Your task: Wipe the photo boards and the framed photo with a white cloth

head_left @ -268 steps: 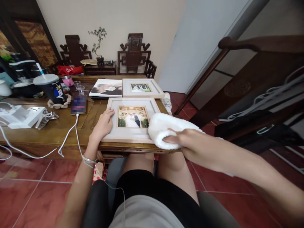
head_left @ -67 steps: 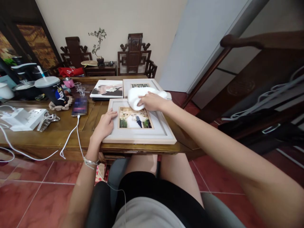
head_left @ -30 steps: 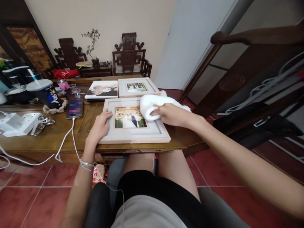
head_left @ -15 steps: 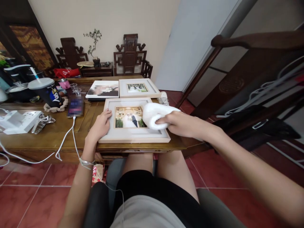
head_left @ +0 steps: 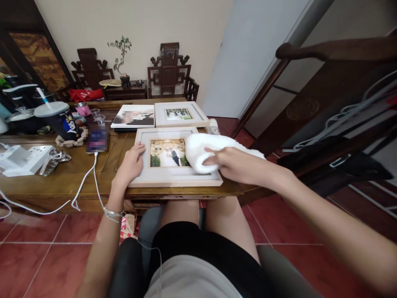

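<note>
A light wooden picture frame (head_left: pixel 144 180) lies flat near the table's front edge, a photo in its middle. My left hand (head_left: pixel 132 161) grips its left side, fingers over the edge and the thumb hidden. In my right hand (head_left: pixel 231 163) is a white towel (head_left: pixel 204 145), bunched up and closed in by the fingers. The towel rests over the right part of the frame, touching the glass beside the photo, and its loose end trails off to the right under my wrist.
Behind lie a second picture frame (head_left: pixel 198 121) and a white photo panel (head_left: pixel 116 120). To the left are a phone (head_left: pixel 96 140) on a white cable, a lidded tumbler (head_left: pixel 58 122) and a power strip (head_left: pixel 31 159). A wooden chair (head_left: pixel 297 107) stands at right.
The towel's loose end has swung out to the right, so more of it shows past my right wrist. My left hand and the frame stay where they were.
</note>
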Demonstrator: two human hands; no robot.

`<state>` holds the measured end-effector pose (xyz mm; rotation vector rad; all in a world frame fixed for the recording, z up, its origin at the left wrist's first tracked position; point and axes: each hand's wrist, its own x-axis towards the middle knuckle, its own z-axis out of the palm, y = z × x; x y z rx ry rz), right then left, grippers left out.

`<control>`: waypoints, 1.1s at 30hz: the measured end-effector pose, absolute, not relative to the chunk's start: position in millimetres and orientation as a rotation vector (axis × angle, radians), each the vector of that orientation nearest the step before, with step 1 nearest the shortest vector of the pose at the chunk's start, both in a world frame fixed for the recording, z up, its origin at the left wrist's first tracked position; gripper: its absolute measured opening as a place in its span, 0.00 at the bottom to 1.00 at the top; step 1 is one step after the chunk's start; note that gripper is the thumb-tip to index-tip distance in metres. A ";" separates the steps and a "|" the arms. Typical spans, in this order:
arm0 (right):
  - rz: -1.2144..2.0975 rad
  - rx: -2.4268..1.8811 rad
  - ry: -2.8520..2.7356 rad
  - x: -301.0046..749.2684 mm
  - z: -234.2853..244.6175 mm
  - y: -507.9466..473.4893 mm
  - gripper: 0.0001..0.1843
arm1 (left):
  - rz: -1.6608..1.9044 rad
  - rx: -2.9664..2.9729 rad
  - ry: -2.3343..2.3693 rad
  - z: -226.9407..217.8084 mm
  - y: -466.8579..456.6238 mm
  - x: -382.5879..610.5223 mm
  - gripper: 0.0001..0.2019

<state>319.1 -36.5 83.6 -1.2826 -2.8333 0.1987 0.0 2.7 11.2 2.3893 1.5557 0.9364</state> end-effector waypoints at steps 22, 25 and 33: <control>0.310 -0.962 -2.969 218.3 97.6 -61.8 0.24 | 0.927 2.406 1.575 13.0 1.2 0.6 0.25; 0.328 -1.017 -2.919 233.2 97.0 -66.0 0.28 | 0.921 2.410 1.556 13.5 1.0 0.9 0.24; 0.042 -1.327 -2.934 305.1 99.6 -77.8 0.31 | 0.928 2.425 1.556 9.5 2.7 1.1 0.24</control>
